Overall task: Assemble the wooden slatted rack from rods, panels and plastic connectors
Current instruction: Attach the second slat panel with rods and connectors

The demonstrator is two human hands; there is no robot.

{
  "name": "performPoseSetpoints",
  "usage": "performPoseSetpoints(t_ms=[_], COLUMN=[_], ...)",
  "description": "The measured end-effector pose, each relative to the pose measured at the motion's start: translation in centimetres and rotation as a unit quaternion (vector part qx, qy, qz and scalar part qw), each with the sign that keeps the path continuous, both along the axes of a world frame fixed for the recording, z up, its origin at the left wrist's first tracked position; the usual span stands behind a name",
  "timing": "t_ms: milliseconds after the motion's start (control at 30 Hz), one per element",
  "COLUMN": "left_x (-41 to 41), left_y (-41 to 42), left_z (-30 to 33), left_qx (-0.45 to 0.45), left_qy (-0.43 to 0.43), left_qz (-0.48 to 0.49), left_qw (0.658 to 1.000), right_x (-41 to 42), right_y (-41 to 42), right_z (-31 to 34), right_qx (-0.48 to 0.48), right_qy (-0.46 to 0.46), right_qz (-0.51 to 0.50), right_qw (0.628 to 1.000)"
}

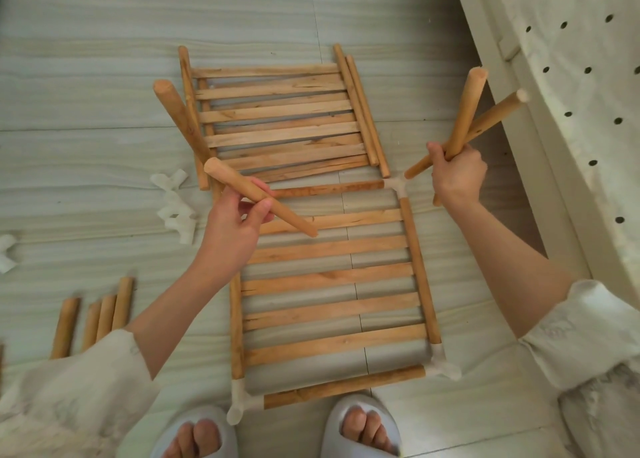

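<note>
The slatted wooden panel framed by rods and white plastic corner connectors [332, 284] lies flat on the pale wood-grain floor [86, 24], directly in front of the person's feet. Three of its corners show connectors; the fourth, the far left one, is hidden behind the left hand. A second, unframed slatted wooden panel [280, 121] lies just beyond it, with loose rods along both sides.

By my reading, the step in hand is fitting upright rods into the corner connectors. The next move calls for aiming a rod end squarely at the free socket of a connector, such as the far right white connector [398, 185], and pushing it down firmly.

The left hand [239, 215] pinches one short round wooden rod [259, 196] between thumb and fingers, tilted over the panel's far left corner. The right hand [459, 173] is clenched around two crossed wooden rods [467, 118], held above the far right corner.

Spare white plastic connectors [175, 201] and four short wooden rods [93, 319] lie on the floor to the left.
</note>
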State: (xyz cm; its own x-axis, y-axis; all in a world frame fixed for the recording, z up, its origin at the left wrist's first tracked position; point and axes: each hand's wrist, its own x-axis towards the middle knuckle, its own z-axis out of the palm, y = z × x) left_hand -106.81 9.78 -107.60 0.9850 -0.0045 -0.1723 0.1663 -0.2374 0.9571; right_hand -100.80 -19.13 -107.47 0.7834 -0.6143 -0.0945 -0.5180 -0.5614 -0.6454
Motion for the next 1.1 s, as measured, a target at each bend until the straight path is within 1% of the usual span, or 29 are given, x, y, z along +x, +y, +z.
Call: performPoseSetpoints(t_ms=[133, 267, 400, 533, 633, 767, 933, 1000, 1100], left_x=[0.0, 0.2, 0.2, -1.0, -3.5, -8.4, -16.0, -18.8, -22.2], left_y=[-0.2, -0.2, 0.0, 0.0, 0.1, 1.2, 3.7, 4.9, 6.1], left_z=[0.1, 0.6, 1.5, 2.3, 3.5, 5.7, 8.0, 8.1, 7.7], left_qx=[0.006, 0.005, 0.007, 0.008, 0.015, 0.038, 0.083, 0.112, 0.141], left_qy=[0.004, 0.005, -0.012, -0.035, -0.05, -0.037, -0.02, -0.013, -0.011], left_qz=[-0.014, -0.018, -0.013, 0.003, -0.013, -0.041, -0.04, -0.036, -0.023], left_qw=[1.0, 1.0, 1.0, 0.999, 0.999, 0.998, 0.996, 0.993, 0.99], right_x=[0.8, 1.3, -0.3, -4.7, -8.4, -13.8, -20.7, -23.7, -27.6], right_y=[-0.1, 0.2, 0.2, 1.1, 2.5, 4.8, 6.5, 6.6, 6.3], right_z=[-0.1, -0.5, -1.7, -2.4, -1.1, 2.8, 6.9, 7.7, 7.7], right_qx=[0.008, 0.014, 0.03, 0.052, 0.098, 0.133, 0.146, 0.15, 0.144], right_qy=[0.052, 0.077, 0.123, 0.104, 0.07, 0.014, 0.018, 0.018, 0.048], right_qz=[0.008, 0.021, 0.037, 0.009, 0.036, 0.062, 0.045, 0.037, 0.045], right_qw=[0.999, 0.997, 0.991, 0.993, 0.992, 0.989, 0.988, 0.988, 0.987])
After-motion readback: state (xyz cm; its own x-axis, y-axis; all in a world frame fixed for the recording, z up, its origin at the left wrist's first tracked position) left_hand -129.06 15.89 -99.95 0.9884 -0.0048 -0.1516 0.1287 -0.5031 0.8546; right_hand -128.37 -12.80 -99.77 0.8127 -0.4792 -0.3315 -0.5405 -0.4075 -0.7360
